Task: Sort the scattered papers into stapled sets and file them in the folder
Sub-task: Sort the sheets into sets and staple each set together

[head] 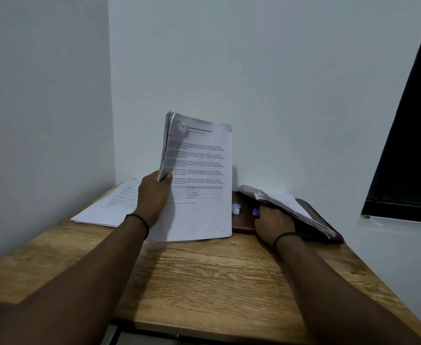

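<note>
Left hand (153, 195) curled round the left edge of a stapled set (199, 180), thumb on the printed front, fingers hidden behind the sheets. Set held upright above the middle of the counter (204, 275), lower edge hanging just over the wood, top corners dog-eared, heading partly readable as "Documentation", body text too small to make out, small table printed low on the page. Right hand (274, 224) laid knuckles-up on the folder (244, 220), fingers curled under the near edge of a thick paper stack (291, 210) and gripping it, fingertips hidden beneath the sheets. Stack lifted at its left side, fanned along its near edge, lying over the right half of the dark brown folder at the far right of the counter. Two small blue-and-white objects (236, 209) on the folder between the set and the right hand, blurred, nature unclear. Thin black bands on both wrists. Loose papers (112, 205) lying flat at the far left, up against the left wall (42, 120), right part hidden behind the left hand. Bare wood open across the near half of the counter between the two forearms. Corner of two pale walls just behind the counter's far edge; dark window (413, 145) at far right, cut off by the frame. Counter's near edge partly cut off below.
</note>
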